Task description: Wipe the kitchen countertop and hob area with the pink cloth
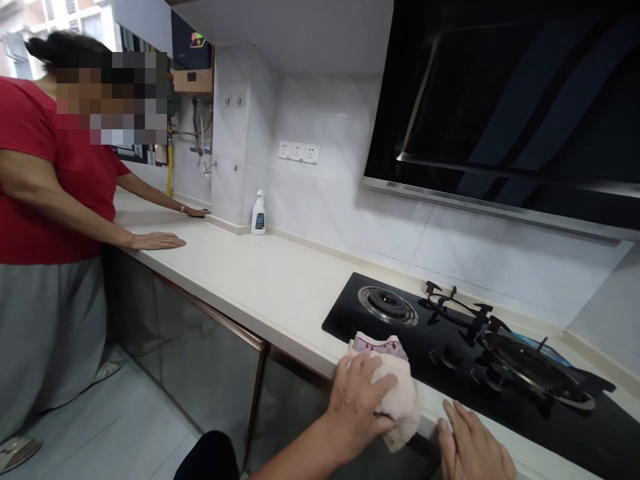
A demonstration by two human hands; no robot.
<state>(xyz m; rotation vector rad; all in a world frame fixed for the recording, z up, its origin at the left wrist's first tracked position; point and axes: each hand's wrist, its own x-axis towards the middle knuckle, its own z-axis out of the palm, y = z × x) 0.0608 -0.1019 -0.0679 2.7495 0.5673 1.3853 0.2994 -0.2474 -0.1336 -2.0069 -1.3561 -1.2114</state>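
My left hand (357, 400) is closed over a pale pink cloth (395, 383) and presses it on the front left corner of the black glass gas hob (345, 320). My right hand (473, 443) lies flat with fingers stretched out on the counter's front edge, just right of the cloth. The hob has a bare left burner (389, 305) and a right burner (525, 363) with a black pan support (457, 308) lying between them.
A cream counter (260, 280) runs back left along a white tiled wall. A white spray bottle (259, 213) stands near the wall. A person in a red shirt (45, 180) leans both hands on the counter at the left. A black range hood (510, 100) hangs above.
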